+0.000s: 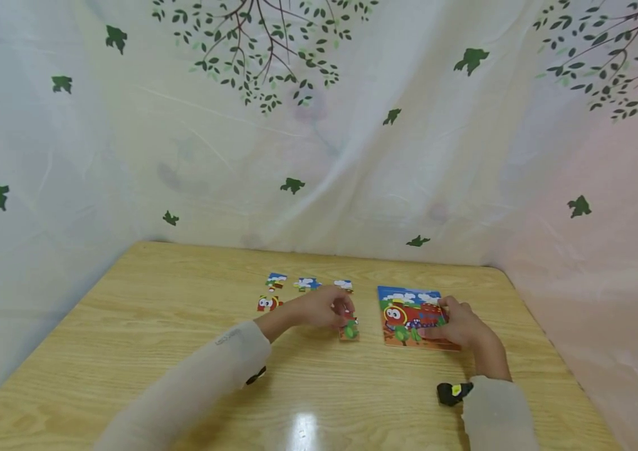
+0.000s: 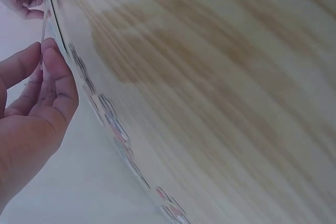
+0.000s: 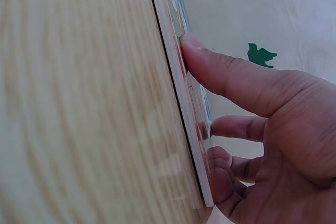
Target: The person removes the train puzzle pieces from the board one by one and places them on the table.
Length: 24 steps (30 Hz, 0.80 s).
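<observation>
A colourful jigsaw puzzle piece (image 1: 350, 330) with a green shape on it is pinched between the thumb and fingers of my left hand (image 1: 319, 307). In the left wrist view that piece (image 2: 43, 30) shows edge-on as a thin strip. To its right lies a square puzzle board (image 1: 400, 299) with a red cartoon figure, blue sky and clouds. My right hand (image 1: 468, 327) grips this board at its right side. In the right wrist view the thumb (image 3: 197, 56) lies on the printed face, and the other fingers (image 3: 223, 171) curl at the edge.
Loose puzzle pieces lie left of the board: a cloud piece (image 1: 308, 284), a sky piece (image 1: 276, 280), another cloud piece (image 1: 344, 285) and one with eyes (image 1: 267, 304). The wooden table (image 1: 319, 388) meets a pale curtain (image 1: 229, 188) at the back.
</observation>
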Each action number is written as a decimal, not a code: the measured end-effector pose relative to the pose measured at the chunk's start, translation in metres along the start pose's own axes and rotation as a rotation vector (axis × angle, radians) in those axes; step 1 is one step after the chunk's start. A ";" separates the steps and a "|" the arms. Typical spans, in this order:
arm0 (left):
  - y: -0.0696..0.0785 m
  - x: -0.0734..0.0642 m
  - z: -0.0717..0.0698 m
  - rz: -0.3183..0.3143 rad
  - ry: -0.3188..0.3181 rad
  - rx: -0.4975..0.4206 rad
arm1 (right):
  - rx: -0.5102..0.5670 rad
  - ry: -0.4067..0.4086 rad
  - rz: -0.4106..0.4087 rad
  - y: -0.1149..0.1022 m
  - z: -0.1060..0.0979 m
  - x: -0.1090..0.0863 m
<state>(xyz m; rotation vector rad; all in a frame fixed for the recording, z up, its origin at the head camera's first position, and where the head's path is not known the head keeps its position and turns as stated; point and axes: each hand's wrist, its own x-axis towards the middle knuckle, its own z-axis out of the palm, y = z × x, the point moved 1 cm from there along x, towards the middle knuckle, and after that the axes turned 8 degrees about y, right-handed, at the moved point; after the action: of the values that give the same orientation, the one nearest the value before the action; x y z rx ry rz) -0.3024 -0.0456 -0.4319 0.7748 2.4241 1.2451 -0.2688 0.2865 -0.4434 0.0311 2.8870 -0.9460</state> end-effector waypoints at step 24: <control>-0.028 -0.041 -0.033 -0.024 0.023 0.029 | 0.035 -0.018 0.010 -0.001 -0.002 -0.001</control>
<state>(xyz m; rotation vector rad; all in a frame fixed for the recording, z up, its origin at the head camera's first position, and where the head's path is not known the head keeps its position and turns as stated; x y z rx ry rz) -0.2949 -0.1049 -0.4350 0.7404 2.4678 1.2192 -0.2676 0.2864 -0.4413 0.0401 2.8507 -0.9900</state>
